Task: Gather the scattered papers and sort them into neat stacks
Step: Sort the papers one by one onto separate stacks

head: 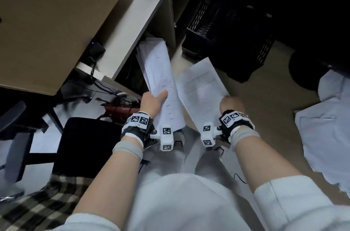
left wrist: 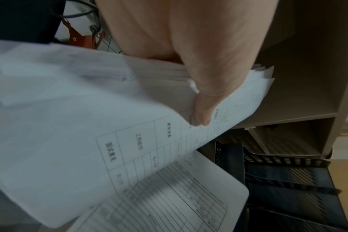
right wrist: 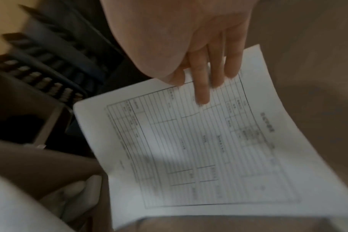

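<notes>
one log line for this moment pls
left hand: holds paper stack | right hand: holds single form | more papers on floor | black trays ahead

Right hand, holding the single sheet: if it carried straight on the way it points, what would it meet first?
Probably the black mesh tray on the floor; the right hand and its sheet point up-frame toward it. Depth is unclear, so it might pass above.
</notes>
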{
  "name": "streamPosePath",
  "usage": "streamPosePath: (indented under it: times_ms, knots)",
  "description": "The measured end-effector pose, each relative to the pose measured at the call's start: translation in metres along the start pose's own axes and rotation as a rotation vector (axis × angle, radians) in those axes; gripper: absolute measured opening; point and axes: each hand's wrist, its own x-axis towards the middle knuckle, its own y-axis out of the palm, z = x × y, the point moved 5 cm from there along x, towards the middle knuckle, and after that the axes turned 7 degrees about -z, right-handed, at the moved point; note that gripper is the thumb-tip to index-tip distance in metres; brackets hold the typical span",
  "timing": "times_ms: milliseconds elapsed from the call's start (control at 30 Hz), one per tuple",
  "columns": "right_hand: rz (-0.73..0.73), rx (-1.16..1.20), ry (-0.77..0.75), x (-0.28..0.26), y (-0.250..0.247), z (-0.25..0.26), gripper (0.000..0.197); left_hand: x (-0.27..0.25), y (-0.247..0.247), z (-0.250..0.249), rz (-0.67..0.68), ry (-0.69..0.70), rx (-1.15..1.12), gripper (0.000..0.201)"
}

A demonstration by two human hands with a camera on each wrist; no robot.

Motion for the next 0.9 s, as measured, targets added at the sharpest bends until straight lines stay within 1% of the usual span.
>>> streamPosePath:
  times_ms: [33, 67, 133, 200, 267, 300, 333, 400, 433, 500, 667, 733, 800, 867, 900]
  knots:
    - [-0.059, -0.056, -0.018, 0.001, -0.009, 0.003, 0.042, -0.001, 0.002, -0.001, 0.004, 0.003, 0.0, 0.032]
    - [-0.077, -0.162, -0.029, 0.003, -0.013, 0.005, 0.041, -0.001, 0.003, 0.0, 0.008, -0.002, -0.004, 0.033]
    - [-0.133, -0.33, -0.12, 0.001, -0.017, 0.017, 0.036, -0.002, 0.002, 0.0, 0.014, -0.008, -0.017, 0.034]
    - [-0.148, -0.377, -0.209, -0.006, -0.013, 0.033, 0.029, -0.003, -0.003, 0.001, 0.009, -0.001, -0.035, 0.032]
    - [-0.148, -0.321, -0.314, -0.014, -0.007, 0.052, 0.032, -0.003, -0.01, 0.004, -0.009, 0.003, -0.039, 0.03]
    - [-0.124, -0.246, -0.35, -0.017, -0.002, 0.059, 0.04, -0.004, -0.013, 0.006, -0.016, 0.003, -0.028, 0.028]
    - [-0.072, -0.148, -0.376, -0.017, 0.008, 0.064, 0.051, -0.004, -0.015, 0.008, -0.024, -0.002, -0.019, 0.027]
    - [0.081, 0.09, -0.415, -0.023, 0.028, 0.074, 0.077, -0.003, -0.02, 0.015, -0.035, -0.007, -0.012, 0.027]
    - [0.144, 0.18, -0.434, -0.028, 0.035, 0.076, 0.087, -0.003, -0.022, 0.018, -0.039, -0.006, -0.006, 0.024]
    - [0.213, 0.273, -0.486, -0.03, 0.048, 0.074, 0.1, -0.001, -0.023, 0.022, -0.046, -0.002, 0.024, 0.016]
    - [0.194, 0.4, -0.517, -0.032, 0.05, 0.056, 0.114, 0.003, -0.016, 0.026, -0.03, -0.024, 0.037, 0.018]
    - [0.167, 0.439, -0.492, -0.029, 0.047, 0.05, 0.115, 0.002, -0.013, 0.023, -0.015, -0.021, 0.05, 0.018]
    - [0.172, 0.445, -0.475, -0.024, 0.049, 0.051, 0.114, 0.001, -0.012, 0.018, -0.013, -0.011, 0.056, 0.016]
    - [0.232, 0.347, -0.462, -0.018, 0.059, 0.054, 0.109, 0.002, -0.014, 0.017, -0.014, -0.02, 0.055, 0.017]
    - [0.271, 0.22, -0.432, -0.014, 0.068, 0.053, 0.104, 0.004, -0.016, 0.018, -0.015, -0.027, 0.052, 0.019]
